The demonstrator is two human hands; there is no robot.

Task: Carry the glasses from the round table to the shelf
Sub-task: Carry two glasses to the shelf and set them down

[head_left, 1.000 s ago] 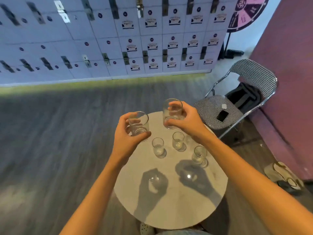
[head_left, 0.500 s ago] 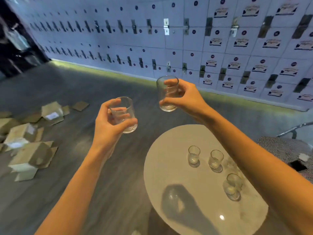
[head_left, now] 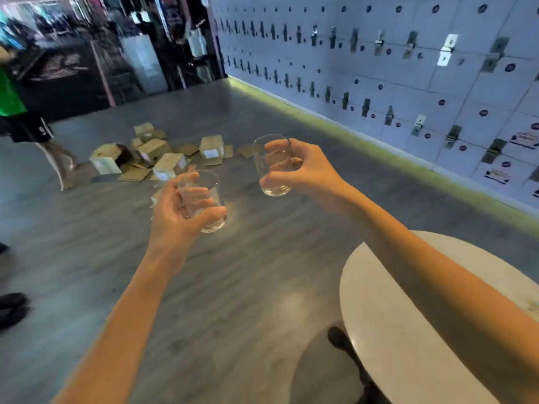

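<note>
My left hand (head_left: 175,212) grips a clear tumbler glass (head_left: 208,199) upright, fingers curled round its side, over the grey floor. My right hand (head_left: 303,173) holds a second clear glass (head_left: 269,167) a little higher and further away, thumb and fingers wrapped round it. The white round table (head_left: 388,322) lies at the lower right, partly under my right forearm; the small glasses on it are out of sight. No shelf is visible.
Several cardboard boxes (head_left: 163,158) lie scattered on the floor ahead. A person in a green shirt (head_left: 17,112) stands at the far left. A wall of white lockers (head_left: 393,83) runs along the right. A dark shop area (head_left: 116,48) is at the back.
The view has swung left, away from the table. Both hands have carried their glasses off the table and out over the floor; the small glasses have left the view.
</note>
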